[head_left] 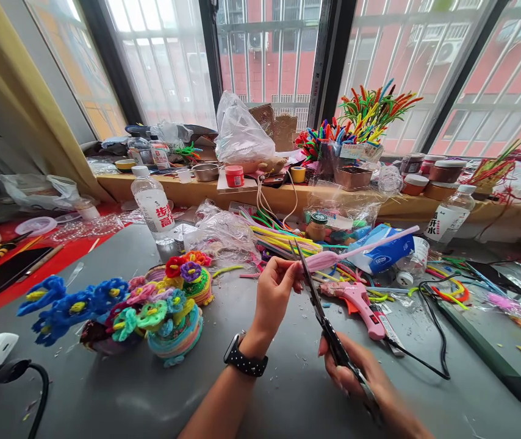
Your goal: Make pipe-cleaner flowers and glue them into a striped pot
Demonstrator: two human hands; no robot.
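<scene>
Between the fingertips of my left hand (273, 299), closed in a pinch, is a pale pink pipe cleaner piece (322, 262). It is fuzzy and wide near the fingers, with a thin stem reaching up to the right. My right hand (356, 369) is wrapped round the handles of dark scissors (327, 326). Their blades point up, slightly apart at the tips, and cross right beside my left fingertips at the pink piece. Whether the blades touch it I cannot tell. A pink glue gun (356, 302) lies just beyond the scissors.
Pipe cleaner flowers in small pots (176, 332) stand at the left. Behind my hands lie yellow pipe cleaners (288, 241), a blue packet (384, 247) and a plastic bottle (153, 201). A black cord (441, 341) and a dark green bar (489, 353) lie at the right.
</scene>
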